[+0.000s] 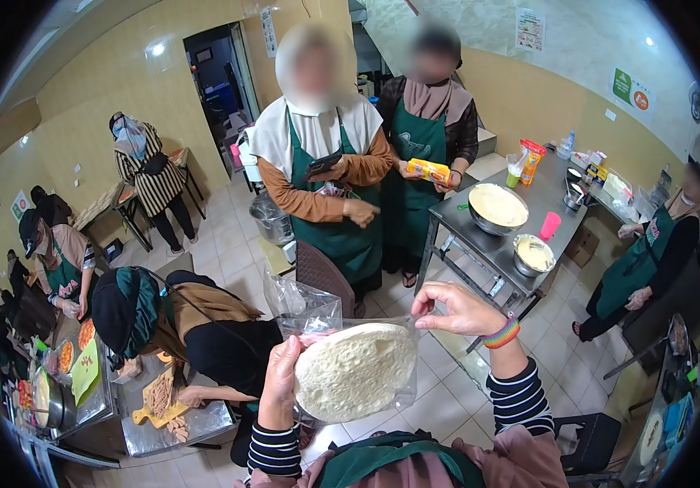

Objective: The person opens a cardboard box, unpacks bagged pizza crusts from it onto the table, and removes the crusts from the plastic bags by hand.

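Note:
A round, pale flatbread base [356, 372] with a bubbly surface sits inside a clear plastic bag [305, 309], held up in front of my chest. My left hand [283, 370] grips the bag and bread at the left edge, thumb on the near face. At the upper right corner of the bag, my right hand [460, 311] pinches the plastic between thumb and fingertips. A rainbow band [501, 333] circles my right wrist. The bag's loose end sticks up at the upper left.
Two people in green aprons stand ahead, one with a phone [323, 164], one with a yellow packet [429, 172]. A metal table [480, 236] at right bears bowls of cream-coloured mixture [498, 205]. At lower left, a person bends over a cutting board [159, 398] with sliced sausages.

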Demonstrator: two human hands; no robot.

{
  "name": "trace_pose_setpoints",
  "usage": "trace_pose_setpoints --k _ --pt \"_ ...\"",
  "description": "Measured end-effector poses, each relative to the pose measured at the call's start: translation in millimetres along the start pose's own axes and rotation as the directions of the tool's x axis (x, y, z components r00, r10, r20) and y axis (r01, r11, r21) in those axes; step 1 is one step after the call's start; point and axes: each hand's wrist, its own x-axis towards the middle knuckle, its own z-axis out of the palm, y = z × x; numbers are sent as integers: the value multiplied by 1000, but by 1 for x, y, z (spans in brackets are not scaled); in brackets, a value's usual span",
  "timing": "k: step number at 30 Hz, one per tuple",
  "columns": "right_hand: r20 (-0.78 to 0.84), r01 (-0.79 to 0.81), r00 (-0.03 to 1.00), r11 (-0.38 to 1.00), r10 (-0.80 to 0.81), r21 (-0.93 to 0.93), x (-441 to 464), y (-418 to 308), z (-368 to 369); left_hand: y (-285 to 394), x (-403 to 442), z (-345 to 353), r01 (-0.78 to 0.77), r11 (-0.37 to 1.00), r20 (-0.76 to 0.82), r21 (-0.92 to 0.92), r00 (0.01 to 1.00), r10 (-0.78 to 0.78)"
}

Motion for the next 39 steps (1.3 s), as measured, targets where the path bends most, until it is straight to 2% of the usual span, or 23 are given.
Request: trace_pose_setpoints --k 3,5,7,10,11,15,17,18,20,21,23,24,26,27,29,30,31,33,38,39 --pt "-11 -4 1000 999 4 -32 4 3 5 0 1 -1 17 1000 6 6 1000 -17" --pt "-41 -55 998 998 54 -29 3 -6 5 0 0 0 42 999 -50 7 998 -41" --pt "-85 122 986 965 -145 -232 3 -5 3 -3 3 -1 36 999 -74 32 997 -33" --pt "-90 64 993 992 -74 -113 1 -4 4 0 4 6 34 999 -120 7 992 -33" --pt "-70 20 997 999 -23 -48 0 -3 4 0 3 6 27 999 -110 22 994 -24" --pt "-20 -4 1000 999 5 46 -8 -1 -2 2 1 8 35 999 -66 33 997 -33" --pt "5 -164 986 948 170 274 -13 -2 -6 1 2 7 8 999 -40 45 999 -6" --pt "3 -165 985 947 170 275 -14 -2 -7 1 2 6 -21 998 -16 59 1000 22" --pt "-47 -44 998 988 51 145 -14 -2 -6 1 0 7 -14 997 -19 78 1000 15" --pt "-48 -42 998 989 50 144 -14 -4 -5 2 -1 7 -9 995 -23 95 1000 11" --pt "-142 -10 990 992 -9 -130 -12 -11 -1 0 -2 8 -3 995 -33 96 999 6" --pt "-142 -6 990 991 -13 -133 -11 -16 3 -1 -3 7 6 995 -45 96 999 -2" --pt "-234 4 967 925 -100 -379 -8 -25 11 -8 -4 0 12 994 -31 113 999 -8" --pt "-233 10 967 927 -105 -376 -7 -23 10 -7 -3 2 21 991 -16 130 1000 -19" --pt "-130 -34 992 972 3 -235 -8 -20 9 -2 -3 13 -34 989 -20 143 999 37" --pt "-96 -97 992 991 87 -94 -8 -26 6 -1 -3 9 14 990 -15 140 1000 -12" --pt "-93 -91 992 991 82 -93 -10 -22 3 -1 -3 7 63 989 -9 137 998 -62" --pt "38 -117 993 992 116 42 -12 -13 -2 -2 -1 5 76 990 -11 116 997 -75" --pt "30 -162 987 985 160 62 -14 -13 -3 -3 2 5 37 995 64 97 997 -43" --pt "36 -189 982 975 186 120 -15 -12 -3 -2 2 5 37 994 62 99 997 -44"
